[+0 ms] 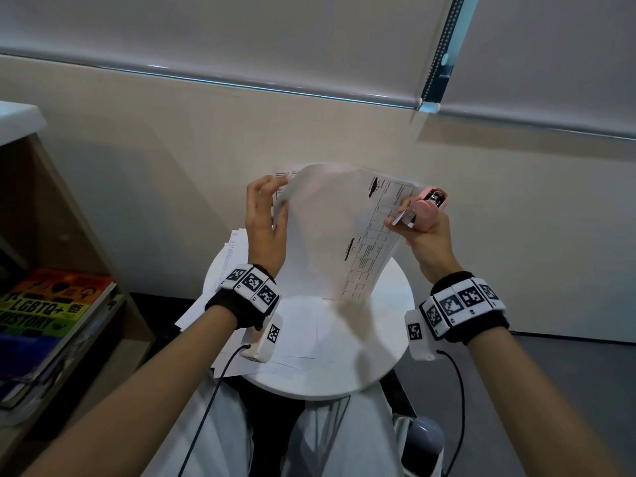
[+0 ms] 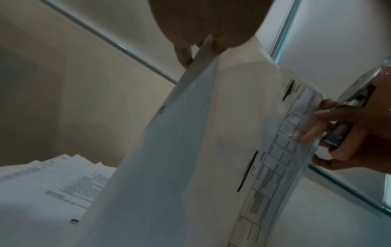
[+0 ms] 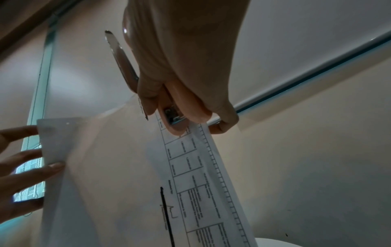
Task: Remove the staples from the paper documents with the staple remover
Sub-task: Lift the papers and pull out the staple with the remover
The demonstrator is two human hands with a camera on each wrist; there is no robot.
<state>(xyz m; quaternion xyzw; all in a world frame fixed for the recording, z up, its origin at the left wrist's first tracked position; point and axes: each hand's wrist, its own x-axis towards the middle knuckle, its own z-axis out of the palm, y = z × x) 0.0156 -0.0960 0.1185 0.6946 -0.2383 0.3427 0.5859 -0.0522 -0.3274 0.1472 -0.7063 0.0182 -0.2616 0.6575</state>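
I hold a printed paper document [image 1: 330,228] upright above the round white table [image 1: 382,356]. My left hand [image 1: 273,197] pinches the top left corner of one sheet [image 2: 190,142], peeling it away from the page behind. My right hand [image 1: 404,215] grips the pink staple remover [image 1: 428,208] and also pinches the document's right edge against it. In the right wrist view, the remover [image 3: 182,110] sits on the page's ruled margin [image 3: 213,158], with its metal blade [image 3: 120,55] pointing up. No staple is visible.
Loose printed sheets [image 1: 303,335] lie on the table, and more papers [image 1: 234,249] hang over its far left edge. A wooden shelf [image 1: 69,218] with books [image 1: 51,304] stands at the left. A wall and roller blinds are behind.
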